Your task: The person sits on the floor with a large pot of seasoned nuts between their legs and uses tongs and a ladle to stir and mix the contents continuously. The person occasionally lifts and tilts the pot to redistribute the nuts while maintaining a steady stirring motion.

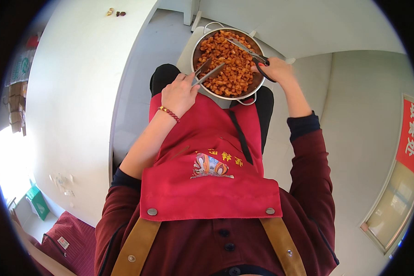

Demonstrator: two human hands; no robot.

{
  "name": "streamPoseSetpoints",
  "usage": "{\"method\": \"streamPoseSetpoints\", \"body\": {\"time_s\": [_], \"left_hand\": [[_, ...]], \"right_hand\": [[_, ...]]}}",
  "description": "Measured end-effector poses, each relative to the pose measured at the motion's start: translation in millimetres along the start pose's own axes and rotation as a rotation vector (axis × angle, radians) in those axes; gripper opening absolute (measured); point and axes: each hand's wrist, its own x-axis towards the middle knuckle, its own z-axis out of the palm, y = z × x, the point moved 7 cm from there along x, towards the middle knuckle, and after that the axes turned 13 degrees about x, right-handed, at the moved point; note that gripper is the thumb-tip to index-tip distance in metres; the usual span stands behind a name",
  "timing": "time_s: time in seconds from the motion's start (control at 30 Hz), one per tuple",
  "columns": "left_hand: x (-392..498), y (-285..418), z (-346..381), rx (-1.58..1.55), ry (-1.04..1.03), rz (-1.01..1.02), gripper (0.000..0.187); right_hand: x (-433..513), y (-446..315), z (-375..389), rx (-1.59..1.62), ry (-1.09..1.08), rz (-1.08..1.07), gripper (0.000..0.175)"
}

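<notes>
My left hand [179,95] grips a pair of metal tongs [213,73], whose two arms reach apart over the food. In my right hand [277,70] are scissors [243,46] with black handles, their blades pointing to the upper left above the food. Both tools are over a round metal pan [193,62] with two loop handles. Small reddish-brown pieces of food [231,77], possibly fried, fill it. I cannot tell whether the tongs or blades hold a piece. The pan stands just beyond my knees, in front of my red apron [207,196].
A white table [76,93] runs along my left, with a few small scraps [115,13] at its far end. Under the pan shows a pale stool-like support [185,57]. Dark red striped cloth [74,238] lies lower left. A red sign [407,138] bearing writing hangs right.
</notes>
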Motion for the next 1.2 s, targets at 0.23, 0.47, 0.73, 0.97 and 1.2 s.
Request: {"method": "streamPoseSetpoints", "body": {"time_s": [0.23,0.47,0.73,0.97,1.2], "left_hand": [[-3,-3,2,-0.027,-0.005,-0.028,0.037],[-4,-7,8,-0.031,0.063,0.036,0.039],[-5,-8,11,-0.019,0.043,0.023,0.039],[-1,-5,11,-0.013,0.028,0.022,0.039],[-2,-8,13,-0.021,0.026,0.020,0.038]], "right_hand": [[-13,-7,26,-0.189,-0.025,-0.126,0.060],[-48,37,-2,-0.278,0.048,-0.068,0.061],[-54,38,-31,-0.228,0.134,-0.004,0.053],[-39,6,-7,-0.320,0.108,-0.148,0.037],[-53,35,-30,-0.358,0.125,-0.015,0.039]]}}
